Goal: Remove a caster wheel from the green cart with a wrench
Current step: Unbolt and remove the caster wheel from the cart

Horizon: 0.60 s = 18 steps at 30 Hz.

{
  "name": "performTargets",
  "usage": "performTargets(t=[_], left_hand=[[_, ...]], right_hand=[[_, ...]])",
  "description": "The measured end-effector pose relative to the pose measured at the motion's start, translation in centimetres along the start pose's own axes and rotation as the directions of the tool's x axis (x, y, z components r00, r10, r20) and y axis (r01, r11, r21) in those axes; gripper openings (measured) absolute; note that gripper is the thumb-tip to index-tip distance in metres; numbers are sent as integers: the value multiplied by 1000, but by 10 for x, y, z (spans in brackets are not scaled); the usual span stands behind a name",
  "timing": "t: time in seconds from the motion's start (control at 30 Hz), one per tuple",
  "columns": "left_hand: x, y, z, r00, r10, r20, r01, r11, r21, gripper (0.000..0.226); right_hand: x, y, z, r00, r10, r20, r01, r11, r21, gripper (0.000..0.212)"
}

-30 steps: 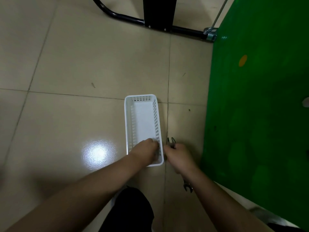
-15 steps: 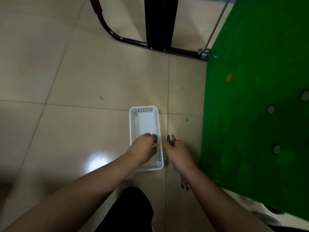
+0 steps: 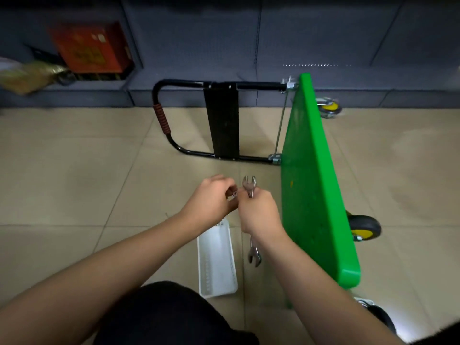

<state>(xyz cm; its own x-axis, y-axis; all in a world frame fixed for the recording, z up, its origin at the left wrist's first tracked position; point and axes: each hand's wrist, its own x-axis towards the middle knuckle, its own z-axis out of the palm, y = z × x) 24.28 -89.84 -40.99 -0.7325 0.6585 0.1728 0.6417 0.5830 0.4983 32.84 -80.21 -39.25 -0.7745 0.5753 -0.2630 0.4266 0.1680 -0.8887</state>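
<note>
Two bare forearms reach forward from the bottom corners and meet above the tiled floor (image 3: 74, 170), hands almost touching. The right hand (image 3: 258, 212) is fisted round the middle of a double-ended wrench (image 3: 250, 186), fingers clamped on the shaft; one open jaw sticks up past the knuckles and the other hangs down below the wrist. The left hand (image 3: 211, 202) is turned inward toward it, its thumb and curled fingers pinching a small metal part (image 3: 234, 194), too small to identify, right beside the upper end of the wrench. Below the hands a white slotted basket (image 3: 216, 260) lies on the floor, just left of the wrench's lower end. The green cart (image 3: 311, 190) stands on its side immediately right of the right hand, deck vertical, with its black handle frame (image 3: 221, 120) folded out flat toward the dark wall. One yellow-hubbed caster wheel (image 3: 364, 226) shows behind the deck's near half, another caster (image 3: 328, 107) at the far end, and part of a third (image 3: 373, 310) near the bottom edge. A red box (image 3: 92, 48) sits blurred at upper left.
</note>
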Motion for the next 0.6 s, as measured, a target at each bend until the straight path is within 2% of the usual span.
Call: performTargets(t=[0.1,0.17,0.27,0.37,0.47,0.6], left_hand=[[8,35,-22,997,56,-50,-56,998,2,17],[11,58,-30,993,95,-72,-97,995,-30,17],[16,90,-30,985,155,-81,-161,984,-72,16],[27,122,-19,975,203,-86,-213,969,-128,16],[40,141,-2,967,240,-82,-250,957,-149,14],[58,159,21,960,279,-32,-279,939,-200,16]], right_hand=[[-1,-16,-30,998,-12,-58,15,998,55,30],[1,-22,-52,999,10,-49,-4,993,119,32],[1,-26,-89,991,71,110,-102,945,309,30],[2,-22,-137,948,136,288,-259,854,451,26],[10,-11,-175,889,182,421,-389,784,484,23],[28,8,-210,841,218,495,-488,703,518,22]])
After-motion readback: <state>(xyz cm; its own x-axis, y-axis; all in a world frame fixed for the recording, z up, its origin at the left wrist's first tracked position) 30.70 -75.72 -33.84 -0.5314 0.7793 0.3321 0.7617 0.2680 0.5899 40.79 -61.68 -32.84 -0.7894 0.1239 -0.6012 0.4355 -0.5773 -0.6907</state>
